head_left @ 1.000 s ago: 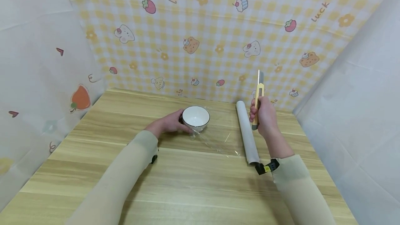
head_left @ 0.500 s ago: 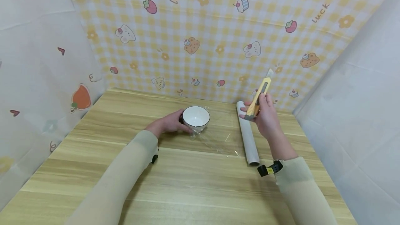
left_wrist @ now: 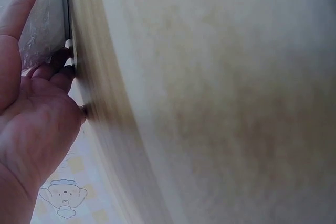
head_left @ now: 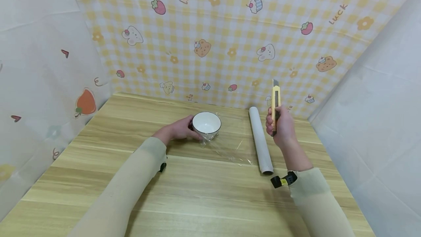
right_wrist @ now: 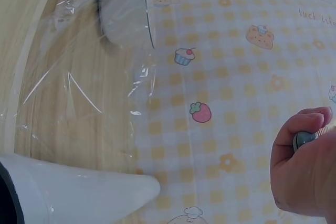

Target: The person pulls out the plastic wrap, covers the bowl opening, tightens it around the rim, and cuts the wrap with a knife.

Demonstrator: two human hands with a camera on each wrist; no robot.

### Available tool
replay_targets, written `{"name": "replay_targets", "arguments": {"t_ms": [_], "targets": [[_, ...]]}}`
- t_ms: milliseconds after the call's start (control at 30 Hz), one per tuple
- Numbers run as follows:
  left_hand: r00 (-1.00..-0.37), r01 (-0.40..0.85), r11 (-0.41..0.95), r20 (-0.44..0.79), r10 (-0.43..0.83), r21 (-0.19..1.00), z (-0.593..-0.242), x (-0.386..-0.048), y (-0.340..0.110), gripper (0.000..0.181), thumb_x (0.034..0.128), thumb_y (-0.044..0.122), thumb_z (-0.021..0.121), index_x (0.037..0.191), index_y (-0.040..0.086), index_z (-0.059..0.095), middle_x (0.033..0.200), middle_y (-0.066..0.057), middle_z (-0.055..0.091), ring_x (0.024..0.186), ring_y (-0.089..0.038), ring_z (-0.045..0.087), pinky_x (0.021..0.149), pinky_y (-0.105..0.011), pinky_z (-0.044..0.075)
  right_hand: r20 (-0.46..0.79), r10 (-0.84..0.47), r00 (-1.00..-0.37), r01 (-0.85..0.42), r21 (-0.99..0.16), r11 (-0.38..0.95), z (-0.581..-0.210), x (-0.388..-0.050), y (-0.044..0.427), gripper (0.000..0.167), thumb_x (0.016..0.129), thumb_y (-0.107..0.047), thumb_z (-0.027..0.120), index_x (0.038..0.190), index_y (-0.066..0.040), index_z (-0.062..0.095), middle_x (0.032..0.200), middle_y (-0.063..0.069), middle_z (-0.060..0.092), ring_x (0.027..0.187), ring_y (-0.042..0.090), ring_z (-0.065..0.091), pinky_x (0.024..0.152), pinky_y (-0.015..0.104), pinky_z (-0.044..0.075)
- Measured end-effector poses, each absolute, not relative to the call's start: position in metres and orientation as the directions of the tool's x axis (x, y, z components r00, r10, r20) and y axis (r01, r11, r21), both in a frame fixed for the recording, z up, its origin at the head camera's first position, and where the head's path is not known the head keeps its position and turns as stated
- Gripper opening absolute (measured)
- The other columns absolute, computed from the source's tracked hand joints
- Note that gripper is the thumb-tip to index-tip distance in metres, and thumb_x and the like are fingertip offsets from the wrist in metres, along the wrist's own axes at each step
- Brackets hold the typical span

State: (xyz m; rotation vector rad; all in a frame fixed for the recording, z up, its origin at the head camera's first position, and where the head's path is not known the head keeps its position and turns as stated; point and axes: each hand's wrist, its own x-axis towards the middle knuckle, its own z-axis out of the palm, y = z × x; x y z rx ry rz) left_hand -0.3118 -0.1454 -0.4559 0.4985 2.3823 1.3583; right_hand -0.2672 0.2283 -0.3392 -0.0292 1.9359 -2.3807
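A white bowl (head_left: 206, 123) with a dark rim stands upright on the wooden table. My left hand (head_left: 179, 129) holds its left side, thumb along the near wall; the left wrist view shows the thumb (left_wrist: 18, 14) against the film-covered bowl. Clear plastic wrap (head_left: 231, 143) stretches from the bowl to a white roll (head_left: 261, 140) lying to its right. My right hand (head_left: 284, 127) grips a yellow utility knife (head_left: 276, 100) above the table, right of the roll. The knife's blade is extended and points up. In the right wrist view, only the knife's butt end (right_wrist: 303, 139) shows clearly.
A yellow checked cloth (head_left: 210, 46) with cartoon prints hangs behind the table. White sheets stand at the left (head_left: 42, 65) and right (head_left: 368, 120). The bare wooden tabletop (head_left: 197, 200) extends toward me.
My right hand opened its fingers somewhat and tilted the knife to the right, then closed round it again with the blade upright. The left hand, bowl and wrap have stayed put.
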Motion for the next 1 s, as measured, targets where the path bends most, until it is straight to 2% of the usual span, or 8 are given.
{"name": "replay_targets", "arguments": {"t_ms": [267,800,1000], "targets": [[-0.876,0.127,0.476,-0.126,0.465,0.870,-0.4556,-0.3126,-0.1458,0.102,0.0890,0.024,0.094,0.168,0.005,0.032,0.168,-0.021,0.047,0.162,-0.040,0.037,0.139,-0.056,0.019,-0.019,-0.061,-0.998,0.033,-0.968,-0.249,-0.3400,-0.2671,0.2292,0.033,0.104,-0.018,0.022,0.092,-0.015,0.053,0.061,-0.006,0.052,0.045,0.009,0.043,0.040,0.020,0.035],[-0.876,0.107,0.475,-0.143,0.460,0.873,-0.4563,-0.3123,-0.1450,0.106,0.0893,0.025,0.094,0.171,0.006,0.028,0.172,-0.020,0.043,0.164,-0.038,0.034,0.139,-0.056,0.018,-0.001,-0.050,-0.999,0.011,-0.980,-0.201,-0.3438,-0.2679,0.2289,0.030,0.095,-0.007,0.021,0.104,-0.009,0.050,0.068,-0.004,0.054,0.050,0.010,0.046,0.042,0.020,0.037],[-0.878,0.101,0.478,-0.147,0.455,0.872,-0.4565,-0.3131,-0.1459,0.108,0.0892,0.026,0.094,0.171,0.007,0.027,0.173,-0.019,0.042,0.165,-0.039,0.032,0.139,-0.056,0.017,0.001,0.002,-1.000,-0.001,-0.993,-0.117,-0.3464,-0.2718,0.2310,0.031,0.098,-0.003,0.024,0.118,-0.008,0.047,0.075,-0.002,0.058,0.054,0.010,0.052,0.047,0.021,0.046]]}}
